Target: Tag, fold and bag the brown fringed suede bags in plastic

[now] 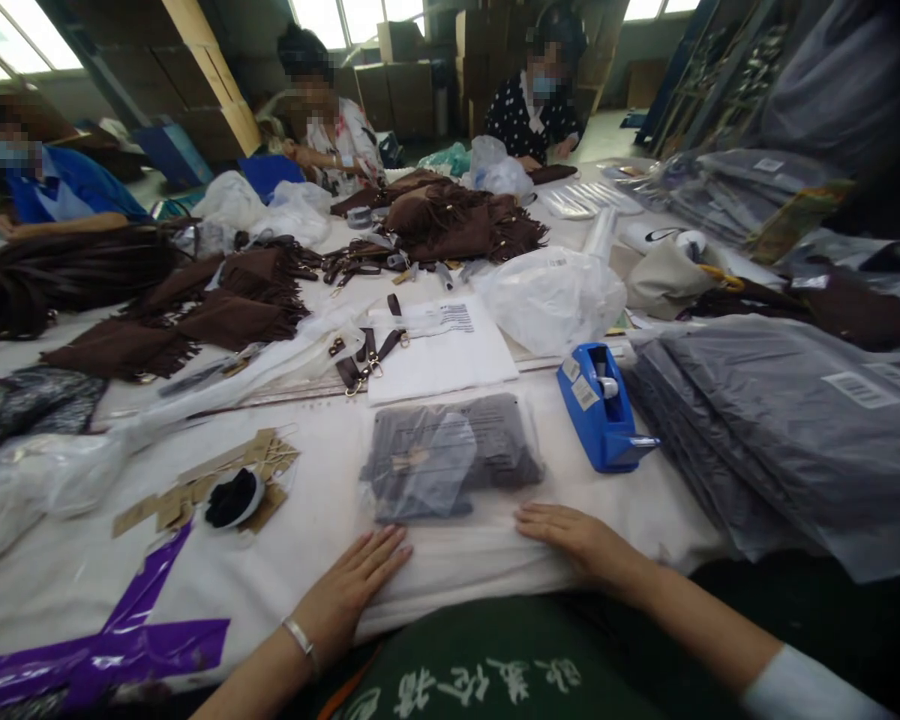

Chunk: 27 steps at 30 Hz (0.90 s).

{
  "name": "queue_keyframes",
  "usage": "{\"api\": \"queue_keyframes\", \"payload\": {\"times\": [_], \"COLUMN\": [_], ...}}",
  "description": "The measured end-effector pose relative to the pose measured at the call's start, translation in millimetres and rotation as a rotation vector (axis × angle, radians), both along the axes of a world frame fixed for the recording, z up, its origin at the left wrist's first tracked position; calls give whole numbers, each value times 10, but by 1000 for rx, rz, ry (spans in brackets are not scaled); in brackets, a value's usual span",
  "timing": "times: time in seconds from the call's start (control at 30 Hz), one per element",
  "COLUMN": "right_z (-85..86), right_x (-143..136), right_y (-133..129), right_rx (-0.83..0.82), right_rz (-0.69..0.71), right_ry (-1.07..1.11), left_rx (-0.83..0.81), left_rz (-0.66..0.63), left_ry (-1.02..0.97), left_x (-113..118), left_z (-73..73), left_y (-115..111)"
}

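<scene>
Lying flat before us: a clear bag (454, 460)

We are looking across a wide table (326, 470) covered in white cloth, with a pile of grey packages (780, 420) taking up its right side. The clear bag is lying near the middle of the front edge, and a folded dark grey piece (499, 430) is showing through its film. To its right, a blue tape dispenser (607, 425) is standing close by.

Our left hand (352, 580) and right hand (581, 540) are lying palm down by the bag's near edge, fingers stretched out — neither is pinching anything. For handling slick film well, we are favouring light, even pressure from both sides; in our judgement, flat fingers are less likely than pinching ones to leave creases, and matched hands are less likely to skew the bundle. To the left, a small round dish (232, 498) is sitting among brown tags (139, 515).

As for what is escaping us, the grey packages are running off the right edge of the view, and a co-worker in blue (67, 190) is being cut off at the left. The bag's transparent margin is blending into the cloth — so we are not telling surely whether the fingertips are touching it. The printing on the film is staying too small to read, and the black contents of the dish are defying naming.
</scene>
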State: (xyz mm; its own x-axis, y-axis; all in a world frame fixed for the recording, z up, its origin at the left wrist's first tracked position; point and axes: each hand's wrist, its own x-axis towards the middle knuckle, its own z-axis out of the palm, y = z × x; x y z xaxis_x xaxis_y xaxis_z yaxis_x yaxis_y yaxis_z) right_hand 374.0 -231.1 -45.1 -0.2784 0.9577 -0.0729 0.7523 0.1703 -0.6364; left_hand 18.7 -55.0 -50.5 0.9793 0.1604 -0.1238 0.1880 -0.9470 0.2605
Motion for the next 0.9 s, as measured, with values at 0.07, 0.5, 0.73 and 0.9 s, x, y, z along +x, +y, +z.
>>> {"api": "queue_keyframes", "payload": {"times": [0.07, 0.5, 0.73, 0.9], "right_z": [-15, 469, 39, -194], "right_x": [104, 366, 228, 148], "right_y": [-76, -86, -7, -69], "right_rx": [-29, -219, 66, 109], "right_rz": [-51, 86, -201, -447], "right_ry": [65, 87, 261, 376], "left_rx": [-75, -169, -191, -185], "left_rz": [24, 51, 35, 326], "left_ry": [-9, -135, 7, -386], "left_x": [62, -141, -128, -91], "left_z": [-1, 283, 208, -118], "left_y": [9, 183, 299, 243]}}
